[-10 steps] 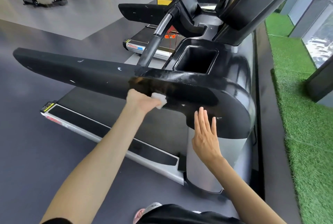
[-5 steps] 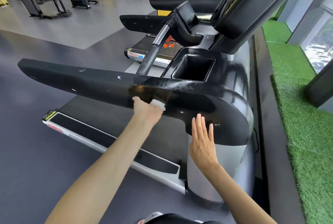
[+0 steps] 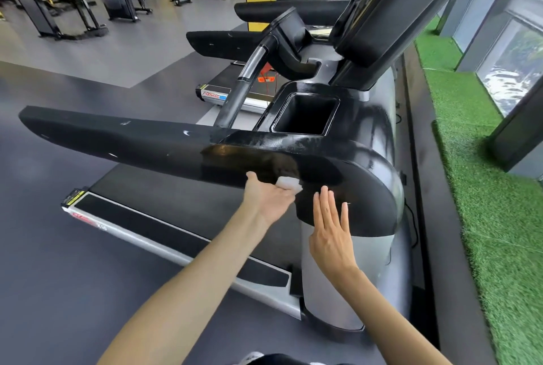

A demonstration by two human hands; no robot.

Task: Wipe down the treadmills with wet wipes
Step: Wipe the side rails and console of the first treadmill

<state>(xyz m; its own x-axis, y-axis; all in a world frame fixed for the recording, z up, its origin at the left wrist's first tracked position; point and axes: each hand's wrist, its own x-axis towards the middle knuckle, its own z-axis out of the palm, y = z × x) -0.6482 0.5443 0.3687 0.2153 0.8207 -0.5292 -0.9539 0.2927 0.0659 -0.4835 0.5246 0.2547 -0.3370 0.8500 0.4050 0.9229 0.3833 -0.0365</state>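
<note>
Treadmill (image 3: 346,276), nearest of a row: glossy black plastic handrail (image 3: 147,144), long, rounded at its end, flecked with white scuffs, streaky haze on top. Square cup well (image 3: 305,114) just behind handrail. Right hand (image 3: 330,235) flat, fingers straight, against handrail's rounded end. Left hand (image 3: 269,198) grips crumpled white wet wipe (image 3: 289,184), pressed to handrail's side.

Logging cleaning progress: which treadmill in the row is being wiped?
The nearest treadmill: the left hand presses a white wipe against its side rail, right hand flat beside it. The farther treadmills go untouched.

Person wears a black garment (image 3: 280,360) and pale shoe (image 3: 251,356).
</note>
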